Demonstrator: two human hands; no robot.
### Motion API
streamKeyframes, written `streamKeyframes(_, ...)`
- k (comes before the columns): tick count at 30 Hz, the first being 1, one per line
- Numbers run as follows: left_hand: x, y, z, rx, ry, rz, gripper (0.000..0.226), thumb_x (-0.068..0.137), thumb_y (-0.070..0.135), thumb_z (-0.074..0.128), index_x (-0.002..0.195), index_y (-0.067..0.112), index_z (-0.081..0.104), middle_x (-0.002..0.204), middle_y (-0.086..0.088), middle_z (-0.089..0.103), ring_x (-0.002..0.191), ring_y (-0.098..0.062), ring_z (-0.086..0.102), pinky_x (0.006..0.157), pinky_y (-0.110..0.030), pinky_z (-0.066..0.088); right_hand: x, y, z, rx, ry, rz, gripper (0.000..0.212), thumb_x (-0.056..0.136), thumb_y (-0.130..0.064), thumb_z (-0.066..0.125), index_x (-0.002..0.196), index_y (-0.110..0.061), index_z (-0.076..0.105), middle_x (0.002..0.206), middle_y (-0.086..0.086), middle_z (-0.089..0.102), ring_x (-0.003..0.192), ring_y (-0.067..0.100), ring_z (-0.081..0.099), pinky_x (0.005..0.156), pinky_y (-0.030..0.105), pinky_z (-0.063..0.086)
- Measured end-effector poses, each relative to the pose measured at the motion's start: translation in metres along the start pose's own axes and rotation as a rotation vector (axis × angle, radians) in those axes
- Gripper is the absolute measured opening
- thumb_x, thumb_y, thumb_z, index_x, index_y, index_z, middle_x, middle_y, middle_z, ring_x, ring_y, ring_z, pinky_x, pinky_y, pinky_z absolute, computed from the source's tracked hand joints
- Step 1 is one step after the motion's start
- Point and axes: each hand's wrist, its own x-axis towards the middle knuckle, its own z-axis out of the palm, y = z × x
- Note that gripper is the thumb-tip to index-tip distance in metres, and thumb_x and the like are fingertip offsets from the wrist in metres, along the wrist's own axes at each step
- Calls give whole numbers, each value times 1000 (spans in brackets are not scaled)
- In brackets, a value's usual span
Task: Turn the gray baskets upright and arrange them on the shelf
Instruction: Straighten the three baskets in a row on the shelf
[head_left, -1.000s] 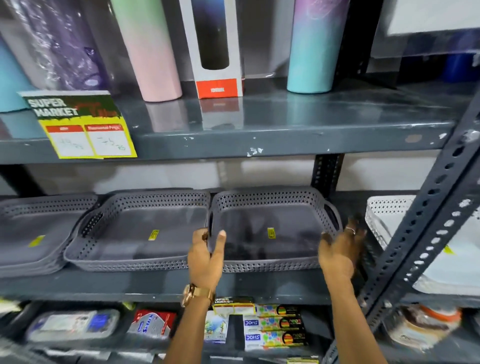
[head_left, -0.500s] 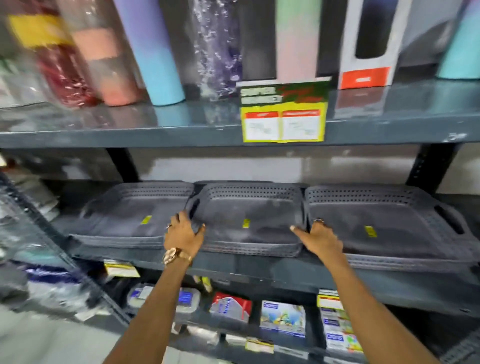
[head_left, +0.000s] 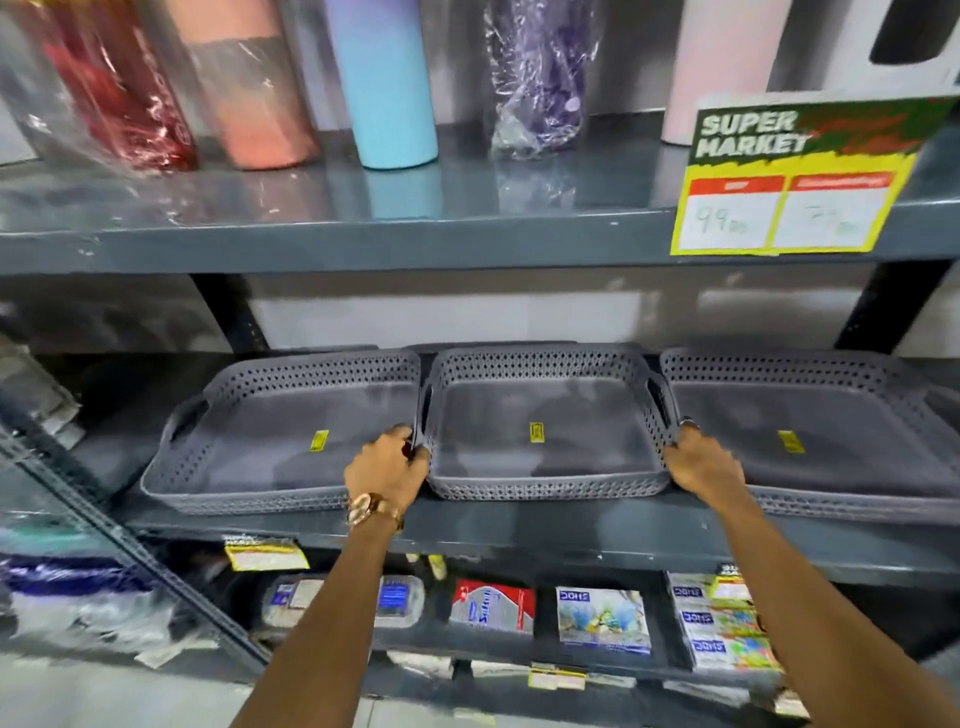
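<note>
Three gray perforated baskets stand upright side by side on the middle shelf. The middle basket has a yellow sticker on its floor. My left hand grips its left rim near the front corner. My right hand holds its right rim near the handle slot. The left basket touches the middle one. The right basket looks like a stack of several and runs past the frame's right edge.
Tall bottles stand on the upper shelf, with a yellow price sign hung on its edge. Boxed goods fill the lower shelf. A slanted metal upright crosses the lower left.
The view has swung left from the rightmost basket to the middle one. Both hands left the right basket and now clasp the sides of the middle basket.
</note>
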Motion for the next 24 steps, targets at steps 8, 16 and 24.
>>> streamKeyframes(8, 45, 5, 5, -83, -12, -29, 23, 77, 33, 61, 98, 24, 66, 91, -15, 73, 86, -40, 67, 69, -37, 50, 50, -22, 0, 93, -19, 36, 28, 93, -16, 39, 115, -1, 49, 119, 26, 59, 105, 42, 58, 89, 48, 50)
streamKeyframes(16, 40, 1, 0, -97, -64, -49, 29, 76, 31, 61, 104, 26, 65, 103, -17, 71, 97, -41, 64, 75, -39, 50, 31, -30, 0, 106, -14, 73, 30, 94, -10, 35, 119, 2, 45, 124, 30, 56, 110, 44, 57, 92, 51, 48)
streamKeyframes(24, -10, -17, -13, -33, -69, -12, 25, 81, 38, 59, 102, 25, 63, 103, -16, 70, 99, -40, 62, 75, -41, 49, -30, -9, 10, 78, 35, 28, 26, 95, -15, 38, 115, -1, 46, 122, 24, 58, 112, 39, 57, 96, 48, 46)
